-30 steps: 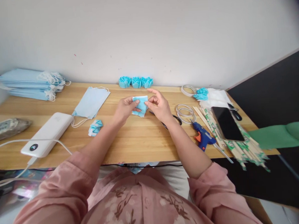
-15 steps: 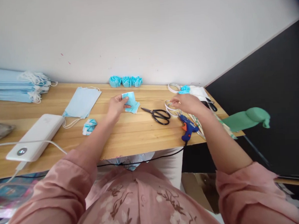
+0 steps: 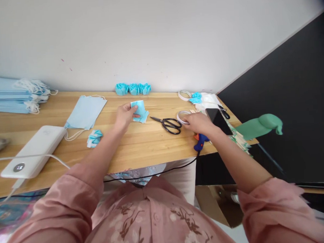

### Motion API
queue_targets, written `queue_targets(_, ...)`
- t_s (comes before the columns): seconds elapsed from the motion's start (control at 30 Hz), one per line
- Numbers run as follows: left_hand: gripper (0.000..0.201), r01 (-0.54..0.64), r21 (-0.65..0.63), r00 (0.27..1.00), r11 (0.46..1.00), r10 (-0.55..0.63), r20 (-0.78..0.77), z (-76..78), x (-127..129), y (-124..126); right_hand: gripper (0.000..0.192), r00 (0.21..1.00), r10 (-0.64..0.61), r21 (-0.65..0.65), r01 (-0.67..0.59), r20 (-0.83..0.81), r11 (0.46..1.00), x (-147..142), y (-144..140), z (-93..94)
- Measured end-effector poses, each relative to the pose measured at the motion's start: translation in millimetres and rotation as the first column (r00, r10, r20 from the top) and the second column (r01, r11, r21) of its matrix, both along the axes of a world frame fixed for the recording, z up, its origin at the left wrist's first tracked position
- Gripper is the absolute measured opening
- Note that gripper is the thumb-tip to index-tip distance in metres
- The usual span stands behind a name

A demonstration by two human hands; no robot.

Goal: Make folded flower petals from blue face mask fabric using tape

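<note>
My left hand (image 3: 124, 115) pinches the blue cloth (image 3: 142, 116), likely light and floppy, best held by an edge; right hand (image 3: 197, 122) over the glue gun (image 3: 199, 144), grip I can't tell.

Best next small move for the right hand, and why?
I'd probably close the right hand on the nearer tape roll and lift it: the fingertips are at its rim, though contact is hard to confirm. The left hand pinches the blue piece, and the scissors lie unheld between.

floral pink button-front shirt (image 3: 152, 223)
</note>
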State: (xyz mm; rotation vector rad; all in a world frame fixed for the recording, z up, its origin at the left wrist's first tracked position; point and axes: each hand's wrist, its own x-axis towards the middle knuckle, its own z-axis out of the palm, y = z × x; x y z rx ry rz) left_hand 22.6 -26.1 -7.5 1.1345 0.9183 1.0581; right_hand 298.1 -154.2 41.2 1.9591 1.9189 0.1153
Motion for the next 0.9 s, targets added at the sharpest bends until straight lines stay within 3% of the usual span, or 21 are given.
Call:
queue_targets(0.17,0.013,0.0,0.01,1.0,1.0,0.0,0.015,-1.2,-1,1,0.025,0.998,0.06,0.107,-0.06,0.006,0.992,1,15,-11.7)
queue_targets(0.3,0.015,-0.012,0.001,1.0,1.0,0.012,0.016,-2.7,-1,4,0.031,0.976,-0.171,0.092,0.184,-0.133,0.979,21,43,-4.8)
queue_targets(0.37,0.017,-0.008,0.0,1.0,1.0,0.008,0.022,-2.3,-2,5,0.032,0.967,-0.216,0.105,0.231,-0.134,0.967,31,53,-0.9)
queue_targets(0.53,0.022,0.009,-0.015,0.998,1.0,-0.009,0.055,1.1,-2,0,0.029,0.985,-0.162,0.022,0.164,-0.05,0.986,30,54,2.9)
queue_targets(0.63,0.023,0.034,-0.051,0.994,0.998,-0.029,0.103,3.6,-2,-3,0.033,0.972,-0.09,0.168,0.128,-0.215,0.978,15,51,4.2)
queue_targets(0.7,0.024,0.047,-0.072,0.99,0.996,-0.037,0.138,4.6,-1,-4,0.039,0.873,0.016,0.325,0.165,-0.488,0.931,-2,53,2.2)
queue_targets(0.73,0.024,0.052,-0.077,0.988,0.996,-0.04,0.152,4.8,-2,-4,0.042,0.767,0.088,0.352,0.187,-0.636,0.917,-13,56,-0.4)
queue_targets(0.77,0.025,0.055,-0.08,0.986,0.995,-0.042,0.163,4.8,-2,-4,0.046,0.621,0.153,0.338,0.192,-0.769,0.921,-25,60,-4.1)
queue_targets(0.83,0.027,0.056,-0.075,0.984,0.996,-0.042,0.172,4.2,-3,-4,0.054,0.352,0.165,0.241,0.186,-0.921,0.952,-53,70,-13.2)
queue_targets(0.9,0.03,0.056,-0.059,0.984,0.997,-0.045,0.17,3.6,-4,-3,0.056,0.235,0.166,0.207,0.162,-0.958,0.965,-82,81,-22.3)
